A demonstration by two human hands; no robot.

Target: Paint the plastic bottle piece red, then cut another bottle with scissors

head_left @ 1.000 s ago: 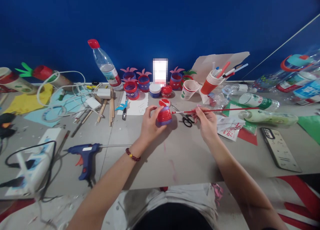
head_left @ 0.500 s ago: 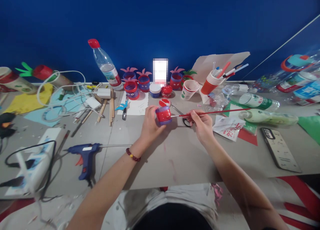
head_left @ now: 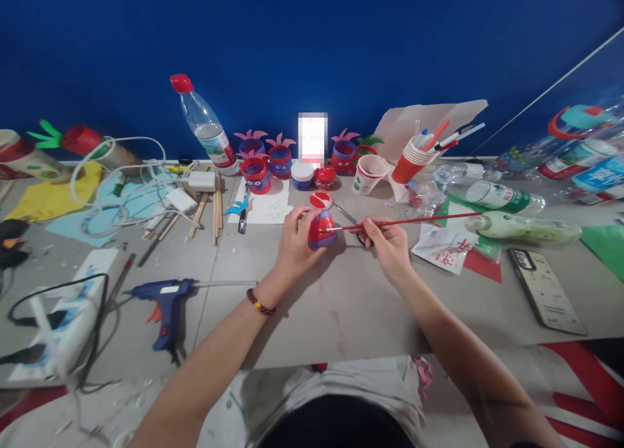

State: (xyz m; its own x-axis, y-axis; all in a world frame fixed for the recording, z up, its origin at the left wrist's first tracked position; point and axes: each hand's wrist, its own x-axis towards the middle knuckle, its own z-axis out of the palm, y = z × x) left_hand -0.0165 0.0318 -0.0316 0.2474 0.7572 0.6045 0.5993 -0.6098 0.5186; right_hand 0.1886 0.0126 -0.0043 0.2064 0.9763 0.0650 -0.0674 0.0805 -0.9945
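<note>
My left hand is closed around a small red and purple painted cup, held just above the grey table. Fingers of my right hand pinch a long thin red paintbrush, and its tip touches the red side of the cup. A round red paint lid lies just behind the cup. Black-handled scissors are mostly hidden behind my right hand.
A blue glue gun and a white power strip lie at the left. Finished painted cups, a water bottle, paint pots, a pen cup, bottles and a phone crowd the back and right.
My left hand turned the cup so its side faces up. The right hand moved left and the brush tip now rests further across the cup.
</note>
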